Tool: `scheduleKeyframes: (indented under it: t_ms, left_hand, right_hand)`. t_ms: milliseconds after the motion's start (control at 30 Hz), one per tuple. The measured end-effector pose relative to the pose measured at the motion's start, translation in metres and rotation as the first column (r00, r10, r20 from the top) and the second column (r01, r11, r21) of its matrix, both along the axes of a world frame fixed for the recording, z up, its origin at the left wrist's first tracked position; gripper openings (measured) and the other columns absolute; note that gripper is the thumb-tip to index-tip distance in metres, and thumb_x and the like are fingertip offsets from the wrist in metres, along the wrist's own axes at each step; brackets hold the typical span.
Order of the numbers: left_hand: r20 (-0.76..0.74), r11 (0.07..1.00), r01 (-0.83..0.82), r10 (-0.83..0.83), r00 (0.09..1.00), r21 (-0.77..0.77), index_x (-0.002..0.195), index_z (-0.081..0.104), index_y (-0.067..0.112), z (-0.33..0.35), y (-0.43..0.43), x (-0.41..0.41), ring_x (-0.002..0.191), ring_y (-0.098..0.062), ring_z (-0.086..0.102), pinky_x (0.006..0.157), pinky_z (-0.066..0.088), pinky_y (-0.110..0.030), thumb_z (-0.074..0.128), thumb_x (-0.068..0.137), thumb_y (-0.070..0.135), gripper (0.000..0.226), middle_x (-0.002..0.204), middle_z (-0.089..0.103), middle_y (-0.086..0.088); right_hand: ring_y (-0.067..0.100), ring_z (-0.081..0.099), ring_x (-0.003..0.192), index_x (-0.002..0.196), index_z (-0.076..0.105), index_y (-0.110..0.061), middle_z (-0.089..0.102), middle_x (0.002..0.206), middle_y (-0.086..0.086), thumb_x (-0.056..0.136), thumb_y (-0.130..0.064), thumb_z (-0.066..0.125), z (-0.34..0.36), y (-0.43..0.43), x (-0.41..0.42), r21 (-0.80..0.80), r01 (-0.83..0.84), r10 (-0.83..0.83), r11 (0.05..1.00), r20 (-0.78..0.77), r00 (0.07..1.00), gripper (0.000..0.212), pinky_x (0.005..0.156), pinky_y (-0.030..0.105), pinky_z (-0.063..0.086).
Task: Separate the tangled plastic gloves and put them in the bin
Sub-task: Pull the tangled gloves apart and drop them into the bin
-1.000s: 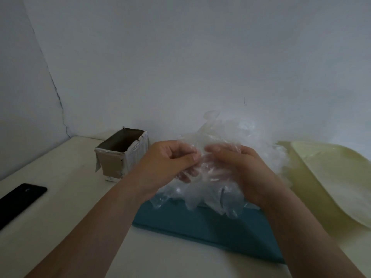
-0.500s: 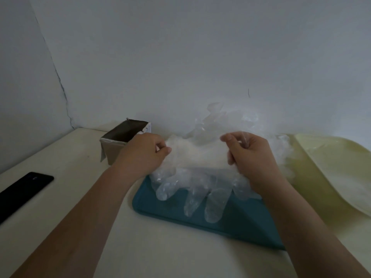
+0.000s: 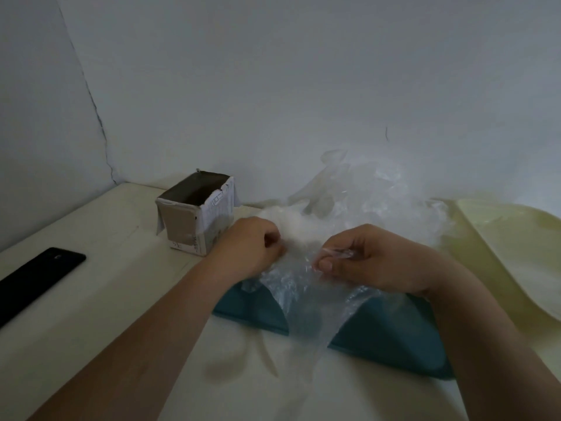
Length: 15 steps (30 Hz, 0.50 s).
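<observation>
Gloves (image 3: 373, 196): tangled heap of clear plastic, piled on teal tray (image 3: 394, 338) mid-bench, back of heap close to the wall (image 3: 273, 86). Both hands work at the heap's near edge, above the tray's front rim.

L hand (image 3: 250, 252) is knuckles-up, fingers (image 3: 273, 240) curled tight into the film at the heap's left side. Exactly what they pinch is hidden under the hand. R hand (image 3: 376, 262) sits just beside it. Its thumb and forefinger are closed narrow on a thin fold of film, w/ the other fingers curled under.

One glove (image 3: 303, 302) stretches btwn the two hands and hangs down from them, draping over the tray's front rim toward the bench (image 3: 121, 314). Its lower end is too clear to trace. Rest of heap lies behind and to the right of the R hand, touching it.

Open cardboard box (image 3: 194, 217) w/ torn top edge stands on the bench just left of the L hand, near it but apart. Black phone (image 3: 39, 278) lies flat at far left. Pale yellow tray (image 3: 510, 247) sits right of the teal tray; can't tell if the two touch.
</observation>
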State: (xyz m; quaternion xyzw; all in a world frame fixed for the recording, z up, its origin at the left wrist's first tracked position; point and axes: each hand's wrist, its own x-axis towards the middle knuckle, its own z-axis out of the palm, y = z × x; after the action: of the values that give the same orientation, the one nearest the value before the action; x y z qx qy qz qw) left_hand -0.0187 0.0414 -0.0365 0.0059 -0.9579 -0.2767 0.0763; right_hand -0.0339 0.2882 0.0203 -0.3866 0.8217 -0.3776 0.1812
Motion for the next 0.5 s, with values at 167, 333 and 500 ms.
scheduleKeyframes:
  t_ms: [167,333,500]
  left_hand:
    - [-0.136,0.996,-0.001,0.013,0.991,0.09,0.089,0.076,0.029,0.024,-0.008,0.003,0.069,0.007,0.06,0.066,0.04,-0.007,0.074,0.096,0.027,0.008,0.081,0.067,0.019]
    - [-0.309,0.993,0.098,-0.114,0.944,-0.068,0.092,0.077,0.033,0.038,-0.016,0.004,0.083,-0.011,0.058,0.099,0.05,-0.04,0.066,0.094,0.012,0.024,0.085,0.056,0.018]
    - [-0.63,0.977,0.077,-0.189,0.753,-0.201,0.096,0.081,0.017,0.038,0.003,0.008,0.088,-0.012,0.055,0.071,0.054,-0.036,0.078,0.087,0.006,0.015,0.094,0.066,0.006]
  right_hand:
    - [0.013,0.073,0.091,0.096,0.081,-0.019,0.078,0.093,-0.001,0.097,-0.024,0.07,0.003,-0.001,-0.001,-0.073,0.082,-0.088,0.994,-0.087,0.992,0.012,0.093,0.044,0.059]
    - [0.013,0.066,0.116,0.096,0.082,-0.019,0.07,0.119,-0.006,0.097,-0.023,0.067,0.012,-0.002,0.004,-0.393,0.169,-0.251,0.904,-0.167,0.953,0.015,0.1,0.039,0.052]
    - [-0.003,0.04,0.143,0.095,0.083,-0.036,0.045,0.155,-0.023,0.094,-0.029,0.072,0.01,0.002,0.002,-0.285,0.261,-0.311,0.922,-0.143,0.94,0.013,0.118,0.049,0.037]
